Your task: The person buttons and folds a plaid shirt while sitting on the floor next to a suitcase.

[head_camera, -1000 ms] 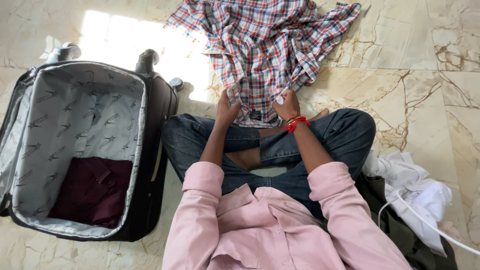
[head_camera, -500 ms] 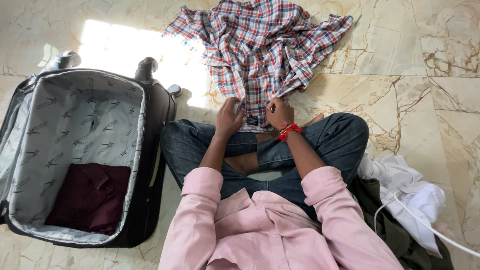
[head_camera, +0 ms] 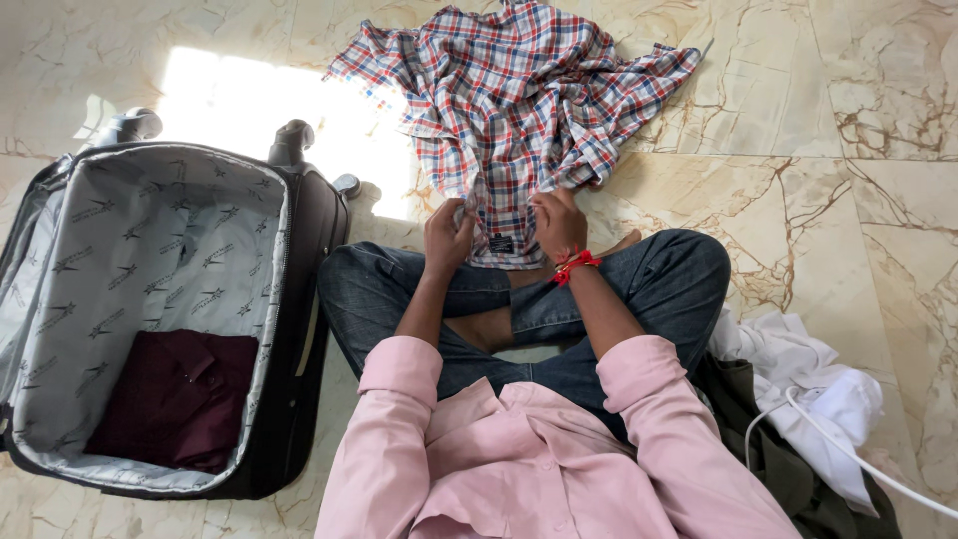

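What cannot be made out

The checked shirt (head_camera: 519,110) runs off the top edge. Its near end hides the fingertips of the left hand (head_camera: 447,238) and right hand (head_camera: 559,225), so the grip is unclear. The suitcase (head_camera: 299,329) is cut at the left edge. The white cable (head_camera: 848,449) and the pile of clothes (head_camera: 818,399) leave the frame at the lower right.
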